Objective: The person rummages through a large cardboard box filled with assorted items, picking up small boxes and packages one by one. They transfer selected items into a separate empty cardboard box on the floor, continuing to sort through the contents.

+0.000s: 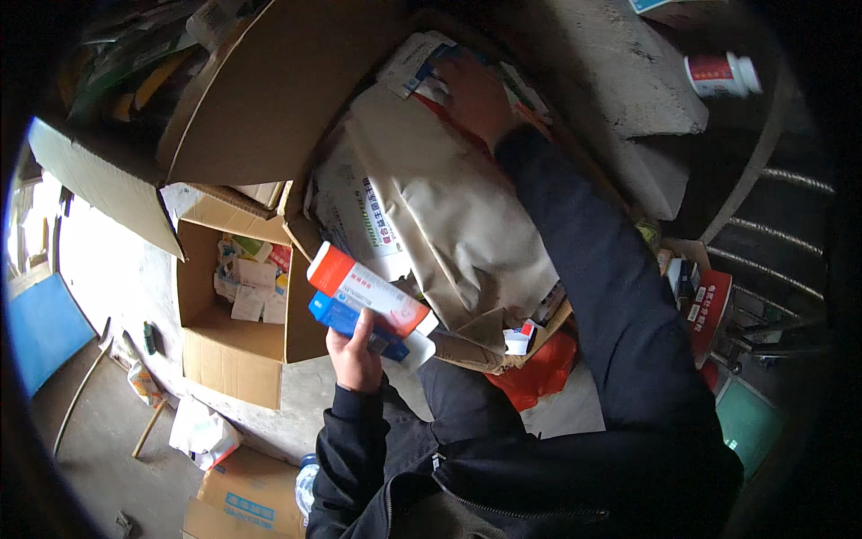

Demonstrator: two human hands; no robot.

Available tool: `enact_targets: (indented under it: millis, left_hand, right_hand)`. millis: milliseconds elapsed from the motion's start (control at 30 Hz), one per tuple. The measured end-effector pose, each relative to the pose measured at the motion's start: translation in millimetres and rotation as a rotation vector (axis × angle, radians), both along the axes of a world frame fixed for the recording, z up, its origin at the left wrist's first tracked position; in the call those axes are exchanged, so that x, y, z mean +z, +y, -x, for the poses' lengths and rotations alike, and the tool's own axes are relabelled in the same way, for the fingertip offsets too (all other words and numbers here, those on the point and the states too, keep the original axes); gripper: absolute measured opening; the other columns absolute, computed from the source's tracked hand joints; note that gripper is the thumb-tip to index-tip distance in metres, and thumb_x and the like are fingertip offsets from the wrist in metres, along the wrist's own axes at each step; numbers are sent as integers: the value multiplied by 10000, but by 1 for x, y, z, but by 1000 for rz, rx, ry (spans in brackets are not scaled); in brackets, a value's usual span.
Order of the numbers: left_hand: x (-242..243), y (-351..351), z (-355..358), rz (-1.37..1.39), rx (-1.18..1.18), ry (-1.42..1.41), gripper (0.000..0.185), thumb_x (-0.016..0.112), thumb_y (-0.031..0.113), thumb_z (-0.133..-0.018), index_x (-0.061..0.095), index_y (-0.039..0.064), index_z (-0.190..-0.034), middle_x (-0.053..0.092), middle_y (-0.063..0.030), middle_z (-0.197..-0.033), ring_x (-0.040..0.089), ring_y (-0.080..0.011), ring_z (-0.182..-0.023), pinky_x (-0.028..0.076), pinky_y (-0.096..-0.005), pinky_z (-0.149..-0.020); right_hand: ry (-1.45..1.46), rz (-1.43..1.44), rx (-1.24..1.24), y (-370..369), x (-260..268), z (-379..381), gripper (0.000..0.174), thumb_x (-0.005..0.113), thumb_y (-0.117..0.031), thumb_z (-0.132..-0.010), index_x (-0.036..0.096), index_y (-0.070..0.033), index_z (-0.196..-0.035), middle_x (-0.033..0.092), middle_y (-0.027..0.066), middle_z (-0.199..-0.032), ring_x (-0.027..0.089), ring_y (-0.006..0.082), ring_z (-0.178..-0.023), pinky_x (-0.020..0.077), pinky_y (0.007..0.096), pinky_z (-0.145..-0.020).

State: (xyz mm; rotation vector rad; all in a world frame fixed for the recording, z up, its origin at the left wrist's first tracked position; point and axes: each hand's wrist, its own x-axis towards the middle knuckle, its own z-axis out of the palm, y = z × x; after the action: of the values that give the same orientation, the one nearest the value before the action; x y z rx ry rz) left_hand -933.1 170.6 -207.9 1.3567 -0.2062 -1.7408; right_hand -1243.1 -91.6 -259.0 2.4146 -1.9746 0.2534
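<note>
My left hand point(355, 357) grips two small cartons together, an orange-and-white one point(370, 290) and a blue one point(337, 315) beneath it. Both are over the near left edge of a large cardboard box. My right hand point(471, 94) reaches into the far end of that box and touches a blue-and-white flat carton point(427, 64); its fingers are in shadow, so a grip cannot be made out. A big sheet of tan paper point(458, 209) covers much of the box's contents. Printed white packaging point(374, 229) lies at its left, and a small white-and-red carton point(518, 339) at the near corner.
At the left an open cardboard box point(232, 364) holds scraps of packaging. A red bag point(539, 370) lies under the large box's near edge. Right of my arm are a red box point(710, 313) of small cartons and metal bars point(774, 232). A white bottle point(717, 75) lies at upper right.
</note>
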Motion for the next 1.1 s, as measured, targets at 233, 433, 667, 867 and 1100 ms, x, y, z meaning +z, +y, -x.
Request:
enact_targets:
  millis: [233, 433, 667, 867, 1100]
  left_hand:
    - [-4, 30, -17, -103, 117, -54, 285, 662, 79, -881, 551, 18, -1137, 631, -64, -1066, 608, -182, -970, 466, -341, -899]
    - [-10, 35, -23, -83, 146, -46, 284, 656, 83, -888, 541, 16, -1139, 629, -67, -1077, 604, -178, -975, 457, -344, -910]
    - [-13, 39, -24, -82, 101, -49, 328, 671, 95, -881, 520, 11, -1160, 622, -75, -1093, 593, -182, -1003, 444, -346, -931]
    - [-12, 41, -24, -85, 71, -74, 366, 694, 131, -870, 517, 7, -1166, 619, -82, -1107, 591, -189, -1008, 438, -354, -939]
    - [-11, 37, -22, -57, 13, -82, 351, 687, 136, -874, 525, 4, -1156, 621, -81, -1105, 591, -185, -1009, 438, -347, -936]
  right_hand:
    - [365, 113, 189, -63, -31, -1, 353, 571, -174, -904, 583, -175, -1256, 528, 93, -1322, 496, 300, -1204, 465, 483, -968]
    - [40, 61, -53, -56, 16, 56, 254, 480, -192, -946, 626, -65, -1111, 613, 143, -1144, 597, 321, -1006, 495, 424, -857]
    - [27, -250, -61, -47, -11, 37, 518, 595, -385, -884, 542, -15, -1244, 613, 218, -1133, 630, 357, -958, 533, 438, -799]
    - [121, -225, -52, -11, -26, 14, 865, 673, -492, -770, 349, -5, -1407, 501, 269, -1304, 574, 393, -1097, 469, 424, -938]
    - [-303, -264, -293, 3, 8, 50, 802, 706, -389, -777, 385, -9, -1406, 521, 236, -1313, 551, 390, -1138, 452, 450, -988]
